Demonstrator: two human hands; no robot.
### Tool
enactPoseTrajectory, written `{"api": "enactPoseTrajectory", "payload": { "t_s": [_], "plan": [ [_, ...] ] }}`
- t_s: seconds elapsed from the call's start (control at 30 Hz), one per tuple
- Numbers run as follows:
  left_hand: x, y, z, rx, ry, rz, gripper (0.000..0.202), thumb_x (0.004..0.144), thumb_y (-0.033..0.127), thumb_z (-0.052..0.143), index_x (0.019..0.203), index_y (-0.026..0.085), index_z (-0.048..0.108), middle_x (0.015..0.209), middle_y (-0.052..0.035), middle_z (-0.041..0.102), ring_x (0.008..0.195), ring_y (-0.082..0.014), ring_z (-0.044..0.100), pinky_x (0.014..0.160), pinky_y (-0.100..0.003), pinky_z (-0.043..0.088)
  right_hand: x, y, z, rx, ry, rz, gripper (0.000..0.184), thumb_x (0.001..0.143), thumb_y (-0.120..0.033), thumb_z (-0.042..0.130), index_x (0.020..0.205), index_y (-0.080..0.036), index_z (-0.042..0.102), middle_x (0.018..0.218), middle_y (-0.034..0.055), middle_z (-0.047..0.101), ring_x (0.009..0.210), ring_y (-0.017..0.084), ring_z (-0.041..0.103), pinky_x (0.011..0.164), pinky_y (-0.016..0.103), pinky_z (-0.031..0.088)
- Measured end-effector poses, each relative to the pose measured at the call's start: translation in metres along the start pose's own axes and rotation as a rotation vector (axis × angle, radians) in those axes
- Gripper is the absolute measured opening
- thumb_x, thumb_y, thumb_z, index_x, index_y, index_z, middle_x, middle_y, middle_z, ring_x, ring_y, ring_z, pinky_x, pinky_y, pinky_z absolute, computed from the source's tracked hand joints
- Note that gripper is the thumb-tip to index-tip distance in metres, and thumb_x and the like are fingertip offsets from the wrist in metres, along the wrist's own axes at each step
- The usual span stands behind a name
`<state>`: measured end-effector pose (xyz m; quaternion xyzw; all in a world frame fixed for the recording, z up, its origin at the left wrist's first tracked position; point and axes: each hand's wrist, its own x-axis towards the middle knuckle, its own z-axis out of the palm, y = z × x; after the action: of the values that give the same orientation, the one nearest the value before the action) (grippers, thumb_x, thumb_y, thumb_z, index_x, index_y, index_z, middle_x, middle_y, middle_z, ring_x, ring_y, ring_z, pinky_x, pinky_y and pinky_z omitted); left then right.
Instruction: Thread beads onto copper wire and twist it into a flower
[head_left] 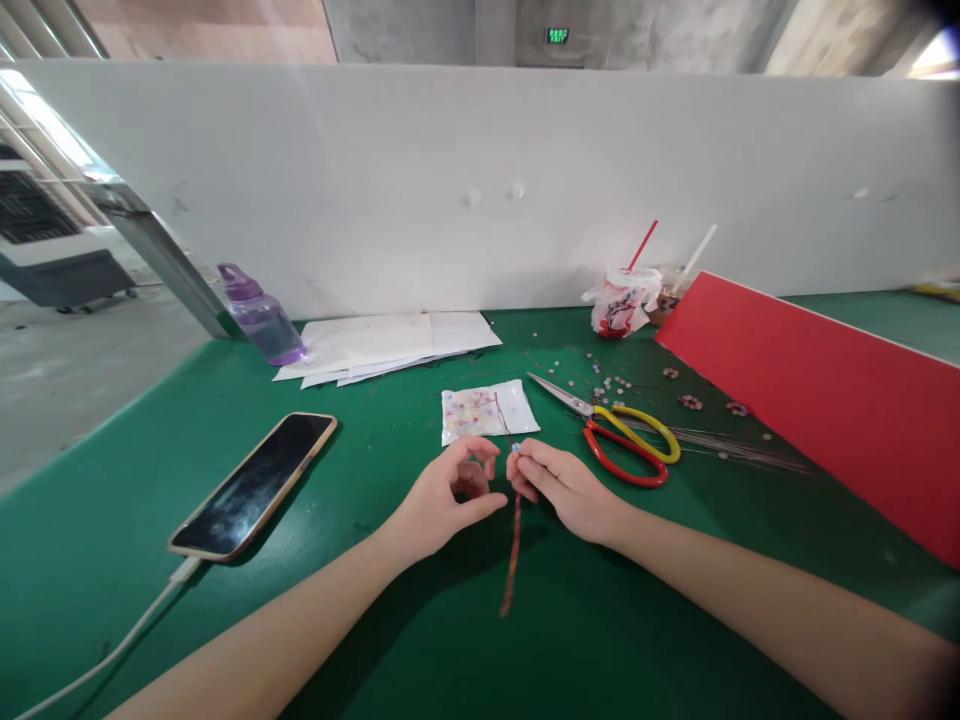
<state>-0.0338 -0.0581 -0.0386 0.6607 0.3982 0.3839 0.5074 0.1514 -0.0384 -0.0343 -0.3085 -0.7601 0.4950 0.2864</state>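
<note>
My right hand (566, 487) is closed in a pinch around a reddish-brown braided cord (513, 560). The cord's thicker end hangs down below the fingers. At the fingertips shows a tiny blue bead-like piece (516, 449). A thin dark strand runs up from there over a white packet (517, 408) with a pastel pattern. Just left of the cord, my left hand (450, 495) is open, its fingers curved and the thumb apart, with nothing visible between them. To the right of my right hand lie scissors (634, 445) with one red and one yellow handle, blades pointing up-left.
A phone (255, 485) on a white cable lies at left. A purple bottle (262, 320) and white papers (375, 345) are farther back. Small beads (615, 385), thin wires (742, 447), a wrapped cup (621, 305) and a slanted red board (825, 400) occupy the right.
</note>
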Motion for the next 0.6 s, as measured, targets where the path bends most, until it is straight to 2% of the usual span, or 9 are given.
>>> {"api": "enactPoseTrajectory", "payload": {
  "t_s": [0.07,0.13,0.27,0.4,0.47,0.6],
  "plan": [
    [-0.0007,0.0003,0.0,0.032,-0.028,-0.025,0.02,0.074,0.026,0.057,0.088,0.018,0.045,0.069,0.0041,0.045,0.055,-0.0067,0.044,0.053,-0.02,0.037,0.0,0.0005,-0.0022,0.11,-0.029,-0.003,0.028,0.09,-0.039,0.024,0.081,-0.018,0.041,0.067,-0.0024,0.037,0.056,0.008,0.034,0.054,0.021,0.031],
    [-0.0012,-0.0005,-0.0002,0.041,-0.066,-0.048,0.015,0.077,0.029,0.053,0.081,0.016,0.046,0.062,0.0047,0.045,0.052,-0.0069,0.043,0.052,-0.02,0.036,-0.0004,0.0012,-0.0039,0.087,-0.07,-0.018,0.03,0.09,-0.039,0.024,0.08,-0.017,0.043,0.067,-0.0026,0.035,0.056,0.008,0.033,0.053,0.021,0.031],
    [-0.0018,-0.0019,-0.0009,0.066,-0.097,-0.061,0.021,0.076,0.033,0.054,0.069,0.015,0.044,0.058,0.0046,0.046,0.05,-0.0066,0.043,0.05,-0.019,0.034,-0.0016,0.0009,-0.0035,-0.267,-0.118,-0.092,0.028,0.09,-0.032,0.025,0.082,-0.018,0.047,0.069,-0.0016,0.043,0.062,0.009,0.039,0.058,0.021,0.033],
    [-0.0021,0.0002,-0.0008,0.161,-0.112,-0.056,0.023,0.075,0.035,0.054,0.066,0.016,0.045,0.053,0.005,0.046,0.05,-0.0071,0.042,0.049,-0.019,0.032,-0.0017,0.0013,0.0015,-0.684,-0.135,-0.232,0.025,0.09,-0.029,0.027,0.082,-0.018,0.048,0.069,0.0008,0.05,0.066,0.012,0.043,0.061,0.023,0.033],
    [-0.002,0.0013,-0.0005,0.2,-0.125,-0.059,0.025,0.077,0.035,0.051,0.064,0.016,0.045,0.051,0.0048,0.046,0.049,-0.0073,0.04,0.048,-0.019,0.031,-0.0016,0.0025,0.0035,-0.786,-0.138,-0.304,0.026,0.09,-0.028,0.027,0.08,-0.018,0.049,0.066,0.0007,0.051,0.063,0.012,0.044,0.062,0.024,0.033],
    [-0.0019,0.0017,-0.0001,0.284,-0.149,-0.056,0.028,0.08,0.036,0.046,0.06,0.016,0.045,0.048,0.0049,0.046,0.046,-0.0072,0.037,0.047,-0.019,0.028,-0.0021,0.0063,0.0045,-0.853,-0.097,-0.383,0.028,0.09,-0.026,0.027,0.077,-0.017,0.049,0.061,0.0003,0.052,0.058,0.011,0.045,0.063,0.025,0.032]
  ]
}}
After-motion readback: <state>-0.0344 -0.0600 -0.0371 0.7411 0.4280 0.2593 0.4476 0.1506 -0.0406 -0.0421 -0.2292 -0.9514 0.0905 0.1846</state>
